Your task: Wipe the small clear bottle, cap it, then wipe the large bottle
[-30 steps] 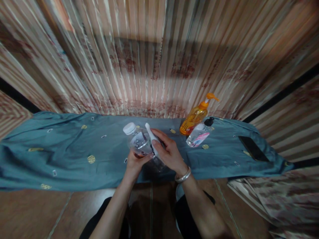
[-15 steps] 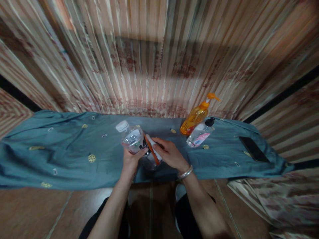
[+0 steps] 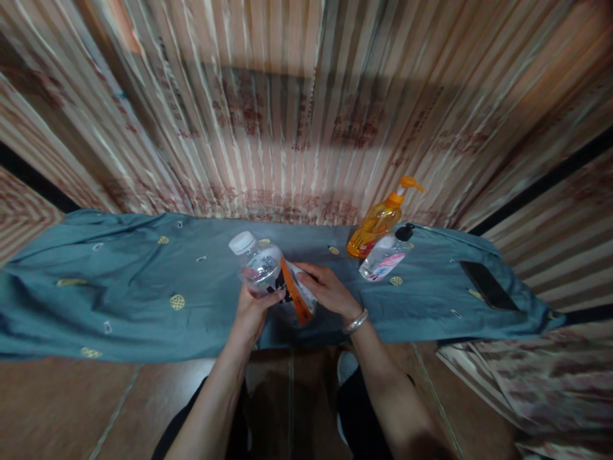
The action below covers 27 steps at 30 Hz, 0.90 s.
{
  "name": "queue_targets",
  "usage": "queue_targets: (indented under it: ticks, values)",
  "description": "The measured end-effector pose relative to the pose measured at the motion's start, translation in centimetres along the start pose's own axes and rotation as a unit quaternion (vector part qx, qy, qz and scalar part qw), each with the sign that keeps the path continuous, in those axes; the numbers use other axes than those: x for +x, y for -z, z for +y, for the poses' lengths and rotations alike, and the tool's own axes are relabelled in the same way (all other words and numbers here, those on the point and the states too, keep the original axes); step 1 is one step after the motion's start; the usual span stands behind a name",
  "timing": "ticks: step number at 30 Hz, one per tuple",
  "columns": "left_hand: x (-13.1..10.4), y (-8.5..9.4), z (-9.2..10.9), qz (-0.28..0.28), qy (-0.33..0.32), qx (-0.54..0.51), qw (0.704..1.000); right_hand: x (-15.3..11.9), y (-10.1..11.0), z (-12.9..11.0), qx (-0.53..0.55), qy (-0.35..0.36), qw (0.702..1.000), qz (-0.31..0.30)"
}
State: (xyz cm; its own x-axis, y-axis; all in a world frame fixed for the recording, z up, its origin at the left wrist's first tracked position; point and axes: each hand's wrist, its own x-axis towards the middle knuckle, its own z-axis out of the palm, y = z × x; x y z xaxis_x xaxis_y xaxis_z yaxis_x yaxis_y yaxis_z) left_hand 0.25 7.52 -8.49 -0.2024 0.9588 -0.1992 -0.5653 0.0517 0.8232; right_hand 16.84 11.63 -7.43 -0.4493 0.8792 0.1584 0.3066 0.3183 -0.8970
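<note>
A clear plastic bottle (image 3: 256, 271) with a white cap leans over the front half of the cloth, its cap toward the upper left. My left hand (image 3: 253, 306) is closed around its near side, thumb lying across the front. The bottle's label (image 3: 297, 297), white and black with an orange strip, stands partly away from the bottle on the right. My right hand (image 3: 330, 287), with a silver bracelet at the wrist, is closed on the label's right part. Its fingertips are partly hidden behind the label.
A grey-blue cloth (image 3: 129, 275) with small yellow prints covers the narrow table. To the right stand an amber pump bottle (image 3: 376, 227) and a clear bottle with a black top (image 3: 385, 255). Farther right lies a dark phone (image 3: 488, 285). A striped curtain (image 3: 287, 128) hangs behind.
The bottle has turned and shifted slightly right in my left hand. More of the label's orange strip faces me now. My right hand has moved only a little.
</note>
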Motion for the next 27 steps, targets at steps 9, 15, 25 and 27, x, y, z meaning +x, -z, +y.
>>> queue_targets:
  ticks: [9, 15, 25, 27]
  values:
    - [1.0, 1.0, 2.1, 0.048, -0.046, -0.065, 0.996, 0.1, -0.1, 3.0, 0.098, -0.053, 0.994, 0.003]
    - [1.7, 1.4, 3.2, 0.071, -0.058, -0.13, 0.987, -0.1, -2.8, 4.0, 0.324, -0.169, 0.926, 0.091]
    - [2.6, 2.5, 4.2, 0.111, -0.143, -0.088, 0.979, -1.7, -4.4, 2.5, 0.402, -0.218, 0.889, 0.015]
    - [2.5, 2.4, 4.0, 0.101, -0.158, -0.07, 0.98, -1.6, -3.5, 2.5, 0.403, -0.209, 0.89, 0.041]
